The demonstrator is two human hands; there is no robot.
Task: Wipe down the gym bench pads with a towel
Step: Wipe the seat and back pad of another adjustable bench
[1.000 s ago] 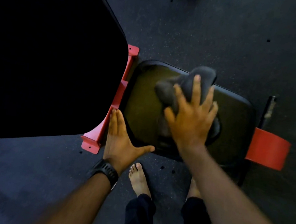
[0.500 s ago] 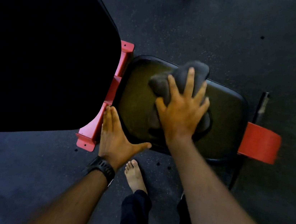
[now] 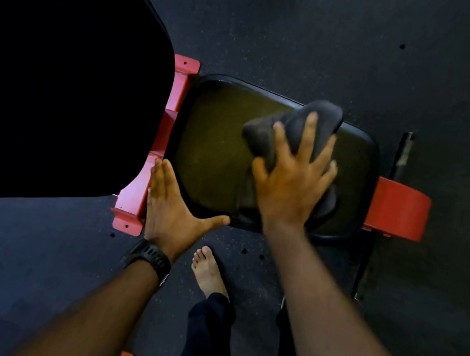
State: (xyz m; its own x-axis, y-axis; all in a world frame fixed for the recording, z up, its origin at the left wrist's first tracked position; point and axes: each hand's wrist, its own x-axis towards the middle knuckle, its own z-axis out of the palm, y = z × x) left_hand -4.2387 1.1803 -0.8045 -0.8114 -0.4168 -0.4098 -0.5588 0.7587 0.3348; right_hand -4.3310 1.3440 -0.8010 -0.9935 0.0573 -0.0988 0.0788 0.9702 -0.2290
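Note:
A black seat pad (image 3: 213, 151) lies below me, next to the large black back pad (image 3: 61, 80) on the left. A crumpled dark grey towel (image 3: 313, 119) lies on the right half of the seat pad. My right hand (image 3: 293, 179) presses flat on the towel with fingers spread. My left hand (image 3: 168, 202) rests flat with straight fingers against the seat pad's near left corner, thumb stretched along the front edge. A black watch sits on my left wrist.
Red frame brackets (image 3: 174, 104) join the two pads. A red frame end (image 3: 396, 211) sticks out on the right, with a dark bar (image 3: 405, 149) beyond it. My bare foot (image 3: 209, 270) stands on the dark rubber floor (image 3: 335, 41) just in front of the seat.
My right hand has slid the towel to the right across the seat pad. My left hand stays at the pad's near left corner.

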